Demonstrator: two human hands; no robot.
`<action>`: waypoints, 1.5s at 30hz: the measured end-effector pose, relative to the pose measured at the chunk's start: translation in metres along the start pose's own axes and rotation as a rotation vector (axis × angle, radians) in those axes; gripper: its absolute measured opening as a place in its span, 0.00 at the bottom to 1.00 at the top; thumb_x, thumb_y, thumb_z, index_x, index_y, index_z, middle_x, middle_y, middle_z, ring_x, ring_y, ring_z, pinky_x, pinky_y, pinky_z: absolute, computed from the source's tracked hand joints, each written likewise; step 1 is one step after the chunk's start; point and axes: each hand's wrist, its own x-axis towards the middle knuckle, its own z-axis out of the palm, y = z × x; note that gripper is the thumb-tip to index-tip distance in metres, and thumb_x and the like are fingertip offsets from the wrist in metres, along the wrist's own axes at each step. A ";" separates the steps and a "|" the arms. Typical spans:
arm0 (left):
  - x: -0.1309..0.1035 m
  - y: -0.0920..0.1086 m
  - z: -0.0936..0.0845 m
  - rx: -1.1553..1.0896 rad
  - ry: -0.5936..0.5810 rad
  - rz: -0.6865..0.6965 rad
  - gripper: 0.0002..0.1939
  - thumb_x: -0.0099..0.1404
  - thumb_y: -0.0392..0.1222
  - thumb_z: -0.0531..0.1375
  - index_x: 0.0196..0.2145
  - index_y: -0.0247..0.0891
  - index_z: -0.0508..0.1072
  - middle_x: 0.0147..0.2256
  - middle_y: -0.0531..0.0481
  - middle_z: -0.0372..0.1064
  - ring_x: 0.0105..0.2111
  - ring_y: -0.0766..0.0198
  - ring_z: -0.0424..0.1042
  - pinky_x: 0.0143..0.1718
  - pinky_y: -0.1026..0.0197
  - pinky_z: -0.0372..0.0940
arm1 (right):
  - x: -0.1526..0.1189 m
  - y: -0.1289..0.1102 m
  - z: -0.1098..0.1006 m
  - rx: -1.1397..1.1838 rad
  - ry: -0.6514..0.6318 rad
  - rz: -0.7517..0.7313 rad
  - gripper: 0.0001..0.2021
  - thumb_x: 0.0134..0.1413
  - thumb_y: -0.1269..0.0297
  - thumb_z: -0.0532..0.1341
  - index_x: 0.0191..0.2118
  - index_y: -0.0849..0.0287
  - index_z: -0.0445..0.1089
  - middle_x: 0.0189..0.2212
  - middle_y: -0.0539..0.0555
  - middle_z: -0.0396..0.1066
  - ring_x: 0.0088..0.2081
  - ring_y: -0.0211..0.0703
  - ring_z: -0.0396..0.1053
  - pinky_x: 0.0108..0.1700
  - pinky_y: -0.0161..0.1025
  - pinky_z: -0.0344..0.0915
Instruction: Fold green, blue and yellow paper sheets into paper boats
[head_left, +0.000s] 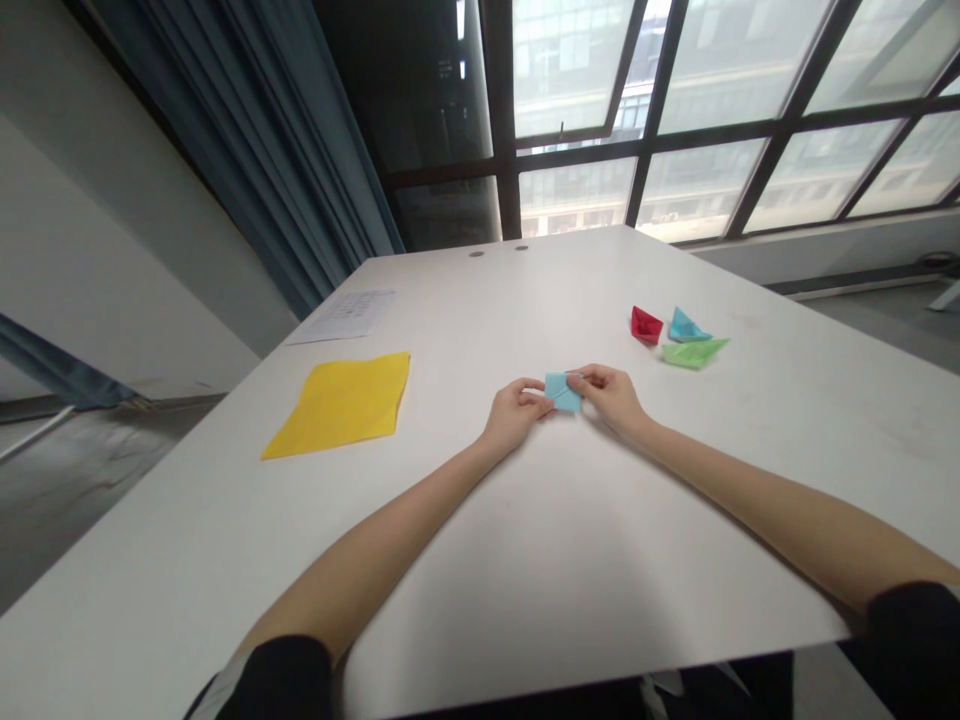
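Note:
A small light-blue folded paper [562, 393] is held between my two hands over the white table [480, 560]. A diagonal fold line runs across its face. My left hand [516, 410] pinches its left edge between thumb and fingers. On the other side, my right hand [609, 392] grips the upper right corner, its thumb on the front. To the right lie three folded paper boats: a red boat [646, 326], a blue boat [686, 326] and a green boat [694, 353].
A yellow sheet [341, 405] lies on the left of the table, with a printed white paper [345, 316] behind it. Two round grommets sit near the far edge. Beyond are a blue curtain [277, 120] and large windows [712, 90].

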 end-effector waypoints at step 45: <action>-0.008 0.013 -0.006 0.563 0.122 0.469 0.06 0.58 0.41 0.57 0.31 0.38 0.72 0.30 0.51 0.71 0.30 0.67 0.65 0.31 0.64 0.58 | -0.016 -0.013 0.005 -0.587 -0.093 -0.432 0.09 0.50 0.59 0.58 0.33 0.57 0.71 0.25 0.50 0.71 0.24 0.35 0.65 0.29 0.33 0.62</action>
